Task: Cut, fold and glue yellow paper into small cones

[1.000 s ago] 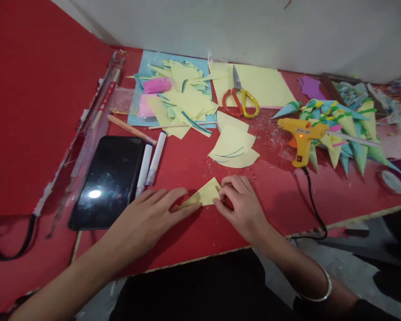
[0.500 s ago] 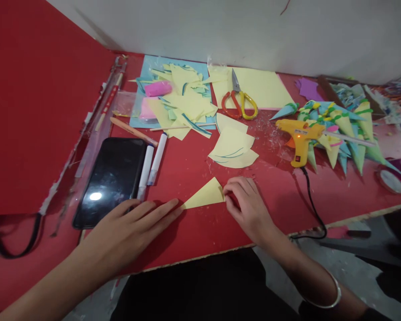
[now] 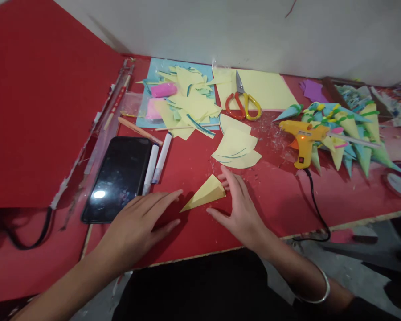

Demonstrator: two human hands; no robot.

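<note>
And the hands come away! Half a second ago the right hand (image 3: 242,209) was bunched at the folded paper's wide end; now its thumb and fingers spread apart around that end. The left hand (image 3: 138,223), flat at the pointed tip earlier, has its thumb swung away from its fingers. Both are unclenched, gripping nothing; whether the right fingertips brush the edge, I can't tell. The folded paper (image 3: 205,194) lies on the red table (image 3: 190,243) between them, a flap showing along its near side.

Left of the folded paper sits the phone (image 3: 116,178), two markers (image 3: 162,158) right beside it. Just beyond the folded paper, overlapping cutouts (image 3: 237,147). Well off to its right, the glue gun (image 3: 302,133), light glowing, in front of paper cones (image 3: 352,127). Farther beyond it, scissors (image 3: 247,107) rest partly on a yellow sheet (image 3: 270,87), with scraps (image 3: 197,100) heaped alongside.
</note>
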